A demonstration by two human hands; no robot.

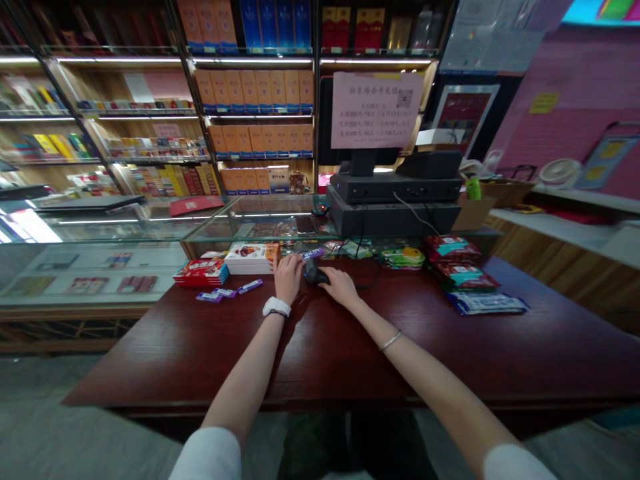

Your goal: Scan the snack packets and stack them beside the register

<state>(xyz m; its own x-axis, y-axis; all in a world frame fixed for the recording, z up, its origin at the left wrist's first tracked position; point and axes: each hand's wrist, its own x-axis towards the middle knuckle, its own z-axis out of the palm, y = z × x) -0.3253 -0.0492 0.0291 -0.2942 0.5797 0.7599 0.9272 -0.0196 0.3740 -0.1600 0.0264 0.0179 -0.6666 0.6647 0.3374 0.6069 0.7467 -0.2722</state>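
My right hand (pixel 341 287) is closed around a black handheld barcode scanner (pixel 314 273), just above the dark red-brown table (pixel 350 360). Beside it, my left hand (pixel 288 279) has its fingers closed at the left end of a purple-wrapped candy stick (pixel 314 253), which lies in front of the scanner's head. Three similar purple candy sticks (pixel 225 293) rest on the table left of my left hand. Behind them are a white and orange box (pixel 251 259) and a stack of red packets (pixel 201 272).
Red and green snack bags (pixel 457 262) and a blue-white packet (pixel 487 303) lie at the right. Green packets (pixel 401 258) sit at the back. A glass display case (pixel 240 227) borders the table, carrying a cash register (pixel 395 190) with a paper sign (pixel 375 110); cables trail down.
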